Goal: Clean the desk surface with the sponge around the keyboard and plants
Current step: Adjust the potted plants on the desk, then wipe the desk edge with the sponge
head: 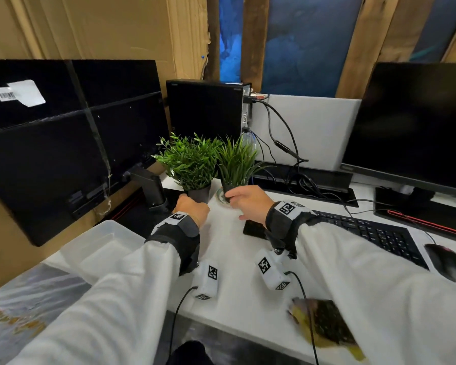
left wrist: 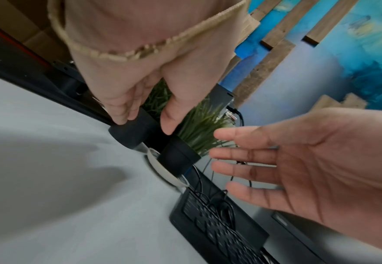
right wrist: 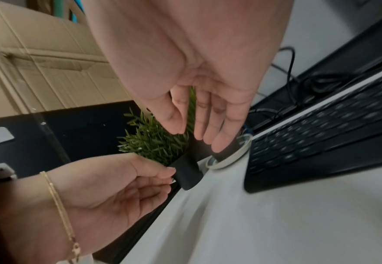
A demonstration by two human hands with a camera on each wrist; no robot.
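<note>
Two green plants stand in black pots at the back of the white desk [head: 229, 259]. My left hand [head: 195, 204] grips the left pot [head: 199, 193], thumb and fingers on either side of it [left wrist: 131, 134]. My right hand [head: 234, 198] is at the right pot [head: 228, 189] with straight fingers and thumb flanking it, not closed. That pot [left wrist: 178, 159] stands on a white saucer [left wrist: 162, 171]. The yellow-green sponge [head: 324, 327] lies near the front edge, under my right forearm. The black keyboard [head: 374, 233] is to the right.
A black phone [head: 253, 229] lies under my right wrist. A mouse [head: 448, 264], a monitor [head: 411, 122] and cables [head: 300, 180] fill the right side. A black box [head: 63, 140] and a small PC [head: 206, 109] stand behind; a clear bin [head: 103, 246] sits left.
</note>
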